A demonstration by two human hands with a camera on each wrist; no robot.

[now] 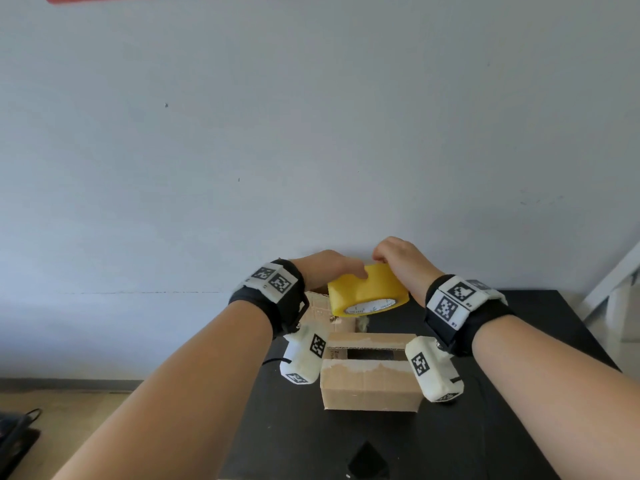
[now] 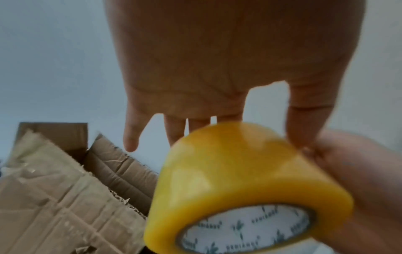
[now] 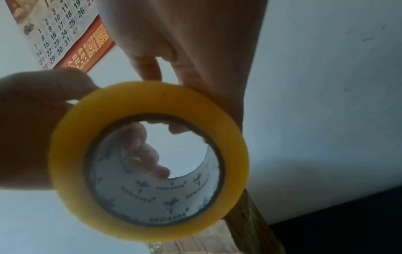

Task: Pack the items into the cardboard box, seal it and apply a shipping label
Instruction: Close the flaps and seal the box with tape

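At centre frame both hands, left hand (image 1: 329, 268) and right hand (image 1: 401, 261), curl fingers (image 3: 150, 68) round the yellow tape roll (image 1: 367, 289) above the cardboard box (image 1: 370, 382), probably hunting its loose end.

A thick yellow roll of packing tape (image 1: 367, 290) (white printed core) hangs tilted above a worn brown cardboard box (image 1: 370, 382), whose flaps stand open on the table.
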